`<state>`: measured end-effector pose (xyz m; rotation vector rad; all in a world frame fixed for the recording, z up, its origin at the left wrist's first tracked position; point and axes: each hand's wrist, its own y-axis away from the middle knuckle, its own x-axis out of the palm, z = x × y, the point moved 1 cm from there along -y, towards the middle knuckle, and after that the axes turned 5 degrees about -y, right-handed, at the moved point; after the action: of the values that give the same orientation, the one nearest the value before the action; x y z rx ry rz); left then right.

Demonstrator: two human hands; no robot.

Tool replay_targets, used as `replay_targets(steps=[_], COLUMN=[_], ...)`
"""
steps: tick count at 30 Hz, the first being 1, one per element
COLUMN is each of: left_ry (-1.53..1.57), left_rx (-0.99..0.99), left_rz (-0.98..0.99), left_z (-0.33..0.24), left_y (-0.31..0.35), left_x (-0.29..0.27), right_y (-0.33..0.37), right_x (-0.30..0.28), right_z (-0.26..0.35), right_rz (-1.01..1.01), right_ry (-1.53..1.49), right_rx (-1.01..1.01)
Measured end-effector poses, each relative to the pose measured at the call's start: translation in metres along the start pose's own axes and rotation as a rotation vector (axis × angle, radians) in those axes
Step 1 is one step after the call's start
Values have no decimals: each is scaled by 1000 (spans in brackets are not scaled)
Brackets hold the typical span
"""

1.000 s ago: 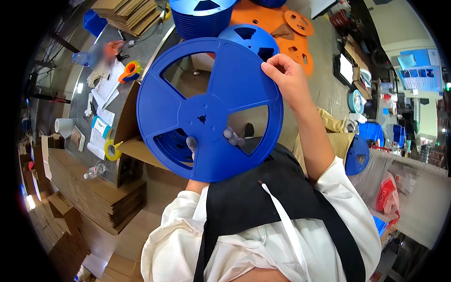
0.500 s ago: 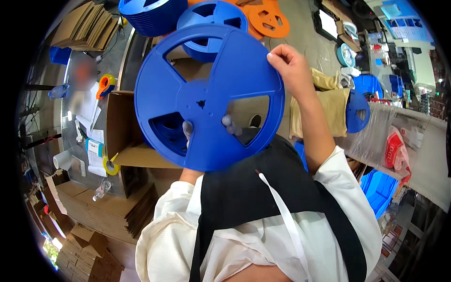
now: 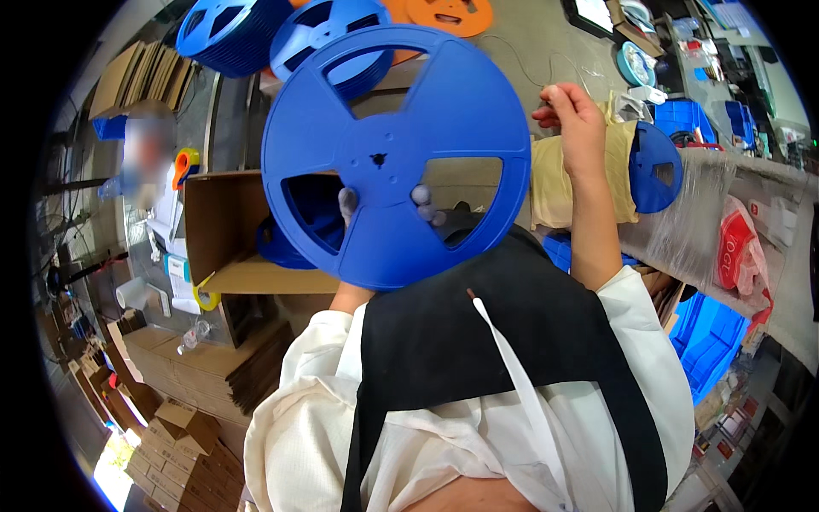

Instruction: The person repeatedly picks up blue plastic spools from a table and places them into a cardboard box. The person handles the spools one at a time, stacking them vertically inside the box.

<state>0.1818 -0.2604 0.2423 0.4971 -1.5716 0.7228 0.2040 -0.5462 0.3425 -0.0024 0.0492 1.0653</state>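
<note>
A large blue plastic reel (image 3: 397,149) is held up in front of me, its flat face toward the camera. My left hand (image 3: 424,203) grips it from behind; only fingertips show through the reel's cut-out windows. My right hand (image 3: 573,119) is off the reel, just right of its rim, with thumb and finger pinched together. A thin clear tape (image 3: 520,47) curves from that pinch toward the top of the reel.
An open cardboard box (image 3: 223,224) with blue reels (image 3: 281,243) inside stands behind the held reel. Stacked blue reels (image 3: 230,34) and orange reels (image 3: 448,13) lie further back. A beige bag (image 3: 550,183), another blue reel (image 3: 657,166), blue bins (image 3: 708,341), flat cardboard (image 3: 196,375) and a person (image 3: 145,145) surround me.
My right hand has let go of the reel's upper right rim and moved right, pinching the thin tape. The reel has come closer and turned a little.
</note>
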Motion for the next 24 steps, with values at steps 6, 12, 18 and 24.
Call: replay_targets(steps=[6,12,18,24], left_ry=[8,31,-435,-865], left_rx=[-62,-183,-522,-736], left_rz=[-12,-42,-331,-926], left_z=[58,115,177,154], left_y=[-22,-53,-129,-94], left_x=[-12,-28,-9,-141], right_y=[2,53,66,89], right_x=[-117,-143,-205,-364], right_z=[-40,-55,-103,-56], right_rz=[-100,347,-220,-695], right_ry=[21,-734,-793,-358], right_rx=[31,397,531,-163])
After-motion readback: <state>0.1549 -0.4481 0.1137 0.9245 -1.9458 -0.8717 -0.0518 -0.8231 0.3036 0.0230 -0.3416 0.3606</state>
